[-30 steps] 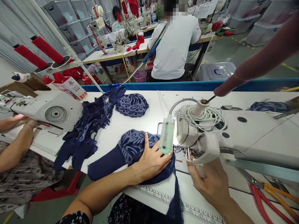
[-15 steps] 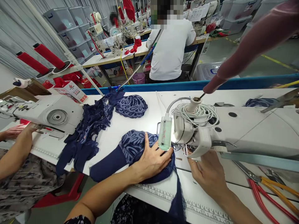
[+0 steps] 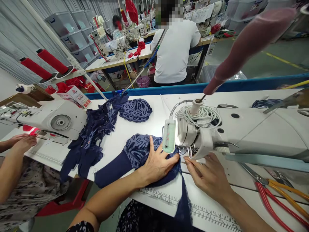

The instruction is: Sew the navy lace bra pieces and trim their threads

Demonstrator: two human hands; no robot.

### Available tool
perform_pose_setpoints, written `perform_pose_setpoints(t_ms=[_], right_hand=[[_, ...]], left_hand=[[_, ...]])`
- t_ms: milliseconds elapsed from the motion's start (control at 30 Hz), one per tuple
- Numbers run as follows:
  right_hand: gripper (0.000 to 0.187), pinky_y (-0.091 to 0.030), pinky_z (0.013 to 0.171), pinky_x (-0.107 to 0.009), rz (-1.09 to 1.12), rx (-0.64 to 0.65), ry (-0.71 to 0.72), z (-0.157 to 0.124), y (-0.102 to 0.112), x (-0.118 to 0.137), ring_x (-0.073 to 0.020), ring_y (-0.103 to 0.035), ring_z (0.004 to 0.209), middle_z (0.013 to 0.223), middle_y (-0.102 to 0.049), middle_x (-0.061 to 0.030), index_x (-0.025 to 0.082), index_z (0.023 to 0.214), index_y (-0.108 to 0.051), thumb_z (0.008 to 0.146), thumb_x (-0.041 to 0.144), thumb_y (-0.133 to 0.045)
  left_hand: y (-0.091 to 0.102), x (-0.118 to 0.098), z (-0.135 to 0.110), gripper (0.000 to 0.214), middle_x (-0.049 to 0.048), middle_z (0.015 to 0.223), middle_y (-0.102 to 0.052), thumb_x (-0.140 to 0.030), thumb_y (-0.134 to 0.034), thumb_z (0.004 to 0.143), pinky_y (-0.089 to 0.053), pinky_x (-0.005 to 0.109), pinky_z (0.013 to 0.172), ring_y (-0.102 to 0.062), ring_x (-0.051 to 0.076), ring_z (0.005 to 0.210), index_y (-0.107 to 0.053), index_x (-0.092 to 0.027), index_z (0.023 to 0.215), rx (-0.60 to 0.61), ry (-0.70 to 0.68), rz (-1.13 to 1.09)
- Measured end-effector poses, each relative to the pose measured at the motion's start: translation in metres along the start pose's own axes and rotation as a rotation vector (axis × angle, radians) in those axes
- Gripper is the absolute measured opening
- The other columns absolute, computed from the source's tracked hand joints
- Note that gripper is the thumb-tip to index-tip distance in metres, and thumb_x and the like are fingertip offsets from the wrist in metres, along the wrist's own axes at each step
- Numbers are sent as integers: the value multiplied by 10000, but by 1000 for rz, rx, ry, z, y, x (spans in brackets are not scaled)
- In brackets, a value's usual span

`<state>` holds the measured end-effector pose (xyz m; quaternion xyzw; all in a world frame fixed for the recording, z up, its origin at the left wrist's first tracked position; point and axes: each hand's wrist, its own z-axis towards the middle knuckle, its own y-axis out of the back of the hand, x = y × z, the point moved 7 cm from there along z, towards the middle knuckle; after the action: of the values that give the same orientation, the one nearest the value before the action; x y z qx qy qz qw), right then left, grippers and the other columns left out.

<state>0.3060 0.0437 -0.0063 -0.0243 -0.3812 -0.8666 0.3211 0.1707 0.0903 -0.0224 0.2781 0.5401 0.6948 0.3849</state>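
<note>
Navy bra [image 3: 138, 149], seemingly being aligned for stitching, needs steadying; left hand [image 3: 156, 167] fingers spread atop, right hand [image 3: 210, 178] grip unclear

The left hand [image 3: 158, 164] covers part of the navy garment [image 3: 137, 149], and a pale-green lamp [image 3: 169, 136] hides more; the sewing machine [image 3: 260, 125] masks some fingers of the right hand [image 3: 210, 175], their grip too small to tell; numerals on the ruler [image 3: 202, 210] blur along the front edge of the bench [image 3: 155, 125]; red handles [image 3: 266, 207] are cut off
</note>
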Motion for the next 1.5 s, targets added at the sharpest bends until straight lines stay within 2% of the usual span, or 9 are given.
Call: perform_pose_setpoints(t_ms=[200, 367, 500, 667, 800, 967, 1100, 1267, 1500], right_hand=[[141, -351, 693, -324, 101, 200, 55, -2, -10, 17, -136, -522, 652, 731, -592, 5, 181, 879, -602, 979, 259, -540], [178, -320, 715, -336, 89, 322, 2, -6, -18, 22, -187, -521, 782, 858, -580, -44, 165, 937, -593, 956, 335, -541], [158, -335, 751, -341, 111, 309, 48, -3, -15, 26, -200, -548, 891, 1013, -612, -69, 182, 1006, -620, 954, 225, -478], [208, -387, 844, -381, 81, 344, 91, -9, -13, 27, -239, -556, 1056, 1102, -641, -75, 205, 1083, -644, 959, 256, -486], [192, -372, 932, -415, 154, 327, 67, -16, -11, 25, -241, -540, 1115, 1155, -641, -65, 211, 1085, -647, 972, 273, -504], [171, -340, 889, -398, 183, 289, 90, -14, -8, 27, -218, -565, 1000, 1004, -664, -47, 192, 1052, -635, 994, 265, -492], [163, -322, 902, -386, 181, 280, 90, -10, -5, 28, -196, -567, 948, 964, -658, -28, 190, 1025, -633, 998, 264, -490], [213, -316, 934, -387, 166, 255, 76, -10, -3, 26, -192, -579, 964, 977, -670, -25, 192, 1034, -643, 1023, 307, -464], [281, -299, 961, -405, 176, 235, 37, -18, -7, 21, -193, -586, 976, 1018, -685, -32, 205, 1038, -657, 1050, 354, -419]], left_hand=[[14, -20, -24, 378, 81, 1061, -638, -514, -566, 899, -336, 581, 1119, -577, 254, 1026, -587, -170, 1055, 77, -54, -147], [10, 2, -27, 206, 49, 953, -626, -107, -412, 904, -430, 430, 1058, -592, 193, 918, -541, -189, 1041, -24, 91, -297], [5, 27, -13, 305, 98, 937, -630, -75, -247, 948, -509, 338, 837, -606, 206, 903, -515, -151, 1071, -156, 216, -331], [-6, 23, 2, 211, 37, 935, -678, -343, -542, 952, -477, 305, 806, -654, 180, 887, -551, -168, 1069, -81, 92, -296], [-8, 20, -1, 180, 28, 878, -668, -218, -577, 910, -436, 329, 790, -631, 177, 845, -650, -201, 1074, -62, 5, -180], [-1, -4, -4, 241, 28, 866, -637, -138, -460, 963, -371, 458, 1023, -586, 172, 917, -627, -170, 1134, -96, -227, 88], [3, -8, -3, 259, 11, 825, -631, -117, -426, 957, -364, 506, 1065, -589, 160, 861, -623, -171, 1115, -79, -224, 88], [-4, -11, -10, 267, 82, 1198, -647, -179, -423, 1004, -430, 416, 1031, -525, 224, 1241, -586, -150, 1214, -74, -222, 60], [-11, -7, -10, 241, 65, 1114, -691, -201, -446, 1001, -454, 511, 1043, -622, 206, 1071, -590, -166, 1191, -135, -188, 23]])
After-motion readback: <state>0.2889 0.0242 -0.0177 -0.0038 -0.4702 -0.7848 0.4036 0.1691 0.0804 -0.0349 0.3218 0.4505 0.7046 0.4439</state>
